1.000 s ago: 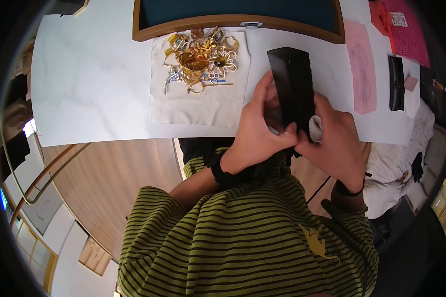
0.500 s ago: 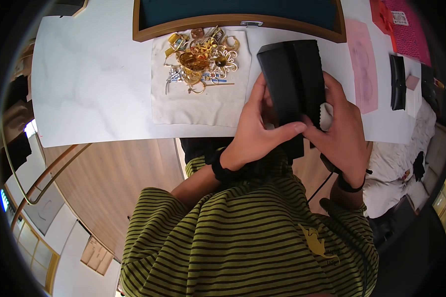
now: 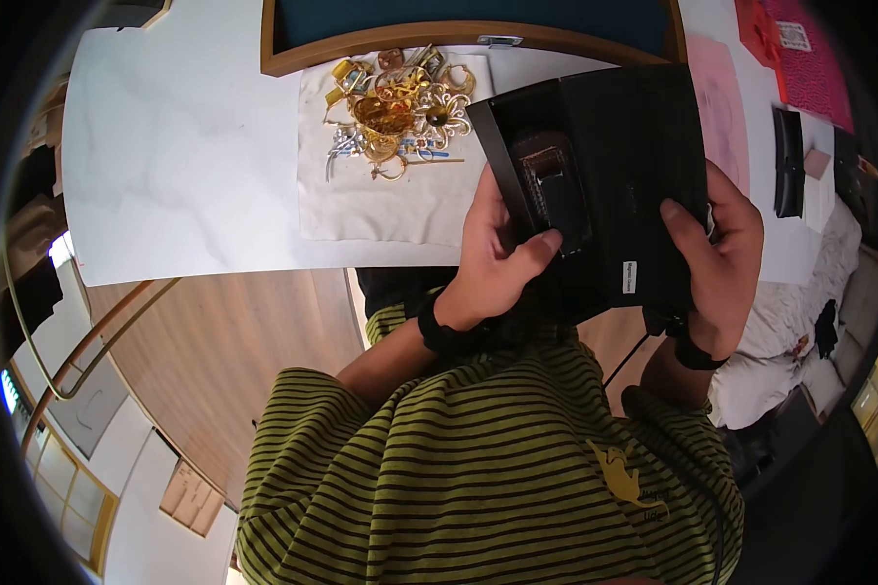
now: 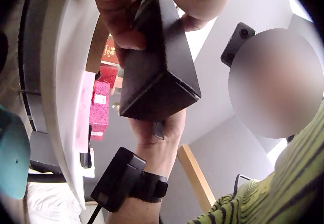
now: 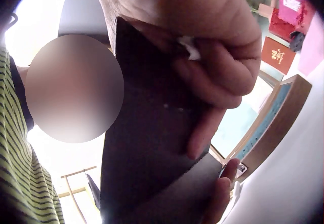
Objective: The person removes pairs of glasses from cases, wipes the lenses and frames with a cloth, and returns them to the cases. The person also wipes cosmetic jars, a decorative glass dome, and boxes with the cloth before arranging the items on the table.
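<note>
Both hands hold a black folding case (image 3: 644, 146) with its flap spread open, in front of the person. The left hand (image 3: 488, 258) grips its left side, thumb over the inner edge. At the flap's right edge is the right hand (image 3: 727, 268), its thumb on the inner face and fingers behind. Inside lies a dark brown item (image 3: 546, 161) with a stitched-looking edge and a glossy black part. A small white label (image 3: 629, 277) is on the flap. In the left wrist view the case's end looks triangular. A bit of white cloth (image 5: 190, 47) is tucked in the right hand's fingers.
Gold and silver jewelry (image 3: 385, 115) lies heaped on a cream cloth (image 3: 371, 214) to the left. A wooden tray (image 3: 390, 51) with dark lining stands behind. On the right are a pink sheet (image 3: 717, 107), another black case (image 3: 788, 161) and red and pink boxes (image 3: 810, 58).
The black case has been unfolded from a narrow closed form, showing its inside. The right hand has moved right with the flap, and the hands have drawn apart.
</note>
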Demonstrator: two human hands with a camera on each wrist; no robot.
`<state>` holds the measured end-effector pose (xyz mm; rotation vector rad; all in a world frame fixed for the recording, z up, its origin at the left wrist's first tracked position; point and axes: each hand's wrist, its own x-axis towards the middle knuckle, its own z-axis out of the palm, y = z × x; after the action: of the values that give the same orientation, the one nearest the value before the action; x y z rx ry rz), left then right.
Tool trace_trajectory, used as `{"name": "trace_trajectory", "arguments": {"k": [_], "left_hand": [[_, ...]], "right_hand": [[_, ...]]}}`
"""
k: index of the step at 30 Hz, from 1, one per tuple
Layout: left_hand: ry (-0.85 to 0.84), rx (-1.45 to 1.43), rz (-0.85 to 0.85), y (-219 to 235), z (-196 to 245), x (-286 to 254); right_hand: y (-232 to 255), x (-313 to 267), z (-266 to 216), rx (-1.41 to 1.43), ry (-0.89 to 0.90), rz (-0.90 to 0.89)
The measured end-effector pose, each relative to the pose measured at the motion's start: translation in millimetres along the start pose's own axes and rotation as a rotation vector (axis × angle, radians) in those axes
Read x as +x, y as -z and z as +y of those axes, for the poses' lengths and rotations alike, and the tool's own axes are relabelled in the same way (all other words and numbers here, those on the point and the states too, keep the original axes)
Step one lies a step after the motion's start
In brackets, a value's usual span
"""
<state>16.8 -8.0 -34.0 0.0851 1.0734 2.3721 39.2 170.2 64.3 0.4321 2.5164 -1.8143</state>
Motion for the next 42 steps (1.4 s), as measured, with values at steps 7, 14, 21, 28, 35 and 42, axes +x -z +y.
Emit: {"name": "trace_trajectory", "arguments": {"k": [7,14,21,28,35,42], "left_hand": [[-0.019,-0.048,-0.005,5,2,1],[0.024,-0.061,0.024,3,8,0],[0.015,-0.149,0.037,2,7,0],[0.004,-0.153,0.055,0,6,0],[-0.016,0.001,0.031,-1,6,-1],[0.021,-0.049,0.013,5,8,-2]], "right_hand": [[-6,-3,2,0.238,-0.079,-0.067],[-1,-5,10,0.417,0.02,-0.232],[-17,-7,5,0.462,-0.07,-0.039],[-34,-12,8,0.656,-0.024,-0.019],[-41,-12,12,0.669,0.027,0.033],[-48,-11,39,0.836,0.068,0.099]]}}
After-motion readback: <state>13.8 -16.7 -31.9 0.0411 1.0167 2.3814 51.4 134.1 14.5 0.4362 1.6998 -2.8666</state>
